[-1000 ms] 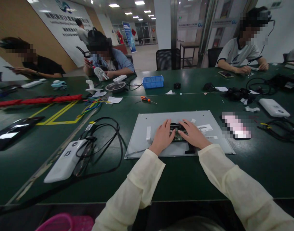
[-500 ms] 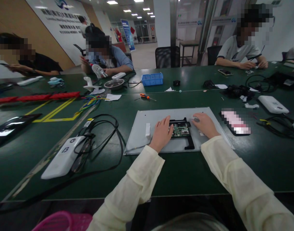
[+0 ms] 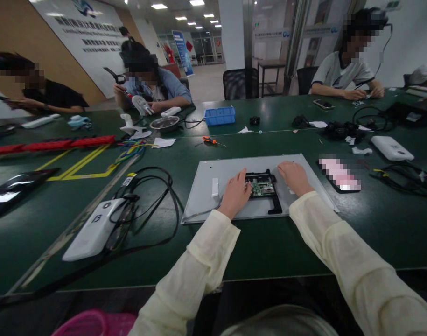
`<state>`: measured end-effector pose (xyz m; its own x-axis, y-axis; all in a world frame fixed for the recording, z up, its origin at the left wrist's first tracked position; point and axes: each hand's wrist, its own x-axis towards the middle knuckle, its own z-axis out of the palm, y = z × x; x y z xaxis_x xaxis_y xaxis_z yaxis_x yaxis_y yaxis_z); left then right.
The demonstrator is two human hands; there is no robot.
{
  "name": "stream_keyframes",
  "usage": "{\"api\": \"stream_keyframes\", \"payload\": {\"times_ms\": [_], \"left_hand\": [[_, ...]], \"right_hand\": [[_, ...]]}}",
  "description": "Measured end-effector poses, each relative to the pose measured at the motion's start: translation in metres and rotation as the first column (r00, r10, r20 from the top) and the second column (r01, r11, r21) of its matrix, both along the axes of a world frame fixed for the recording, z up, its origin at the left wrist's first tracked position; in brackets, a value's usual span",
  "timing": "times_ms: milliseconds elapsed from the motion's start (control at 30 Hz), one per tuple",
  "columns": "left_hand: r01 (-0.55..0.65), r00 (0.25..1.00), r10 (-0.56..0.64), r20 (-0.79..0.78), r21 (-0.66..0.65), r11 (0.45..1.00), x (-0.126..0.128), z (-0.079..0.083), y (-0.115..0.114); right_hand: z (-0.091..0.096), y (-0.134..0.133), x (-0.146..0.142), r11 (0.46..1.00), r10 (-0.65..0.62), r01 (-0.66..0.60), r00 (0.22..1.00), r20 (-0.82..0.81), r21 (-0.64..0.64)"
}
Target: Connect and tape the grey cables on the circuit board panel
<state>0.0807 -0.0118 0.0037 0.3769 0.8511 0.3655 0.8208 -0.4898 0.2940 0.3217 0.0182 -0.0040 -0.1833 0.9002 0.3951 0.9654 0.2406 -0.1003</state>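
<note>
A grey flat panel [image 3: 206, 200] lies on the green table in front of me. On it sits a black frame [image 3: 275, 198] around a green circuit board [image 3: 264, 187]. My left hand [image 3: 234, 193] rests at the board's left side, fingers stretched out and thumb apart, hiding that edge of the frame. Past the frame's upper right corner, my right hand [image 3: 294, 177] is over the panel with its fingers curled together. What they pinch, if anything, is hidden. Left of my left hand a small white strip [image 3: 215, 187] lies on the panel.
To the left are a white power bank [image 3: 93, 231] and looped black cables [image 3: 157, 170]. A phone [image 3: 339, 175] lies right of the panel. Beyond it are an orange-handled screwdriver [image 3: 209, 140], a blue basket [image 3: 219, 115] and a metal bowl [image 3: 164, 122]. Several people sit across the table.
My right hand has turned and its fingers have curled in; a small grey thing seen at its fingertips is now out of sight. My left hand stays by the board.
</note>
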Motion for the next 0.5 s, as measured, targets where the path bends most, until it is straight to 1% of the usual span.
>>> {"api": "stream_keyframes", "payload": {"times_ms": [100, 167, 233, 300, 400, 500], "left_hand": [[0.002, 1.000, -0.002, 0.006, -0.002, 1.000, 0.000, 0.000, 0.000], [0.004, 1.000, -0.004, 0.010, 0.002, 1.000, 0.001, -0.001, 0.000], [0.002, 1.000, -0.002, 0.011, 0.003, 1.000, 0.001, -0.001, 0.000], [-0.004, 1.000, 0.004, 0.011, -0.001, 1.000, 0.001, -0.001, 0.000], [-0.010, 1.000, 0.010, 0.012, -0.008, 1.000, 0.002, 0.000, -0.002], [-0.018, 1.000, 0.019, 0.008, -0.011, 1.000, 0.003, 0.001, -0.003]], "right_hand": [[0.009, 0.006, -0.009, 0.997, 0.053, -0.051, 0.998, -0.046, 0.052], [0.015, 0.012, -0.021, 0.989, 0.139, -0.136, 0.988, -0.069, 0.051], [0.020, 0.018, -0.036, 0.973, 0.232, -0.231, 0.970, -0.075, 0.014], [0.022, 0.022, -0.052, 0.955, 0.291, -0.294, 0.954, -0.071, -0.033], [0.022, 0.025, -0.069, 0.937, 0.336, -0.339, 0.941, -0.048, -0.087], [0.018, 0.027, -0.075, 0.924, 0.362, -0.363, 0.932, -0.034, -0.120]]}}
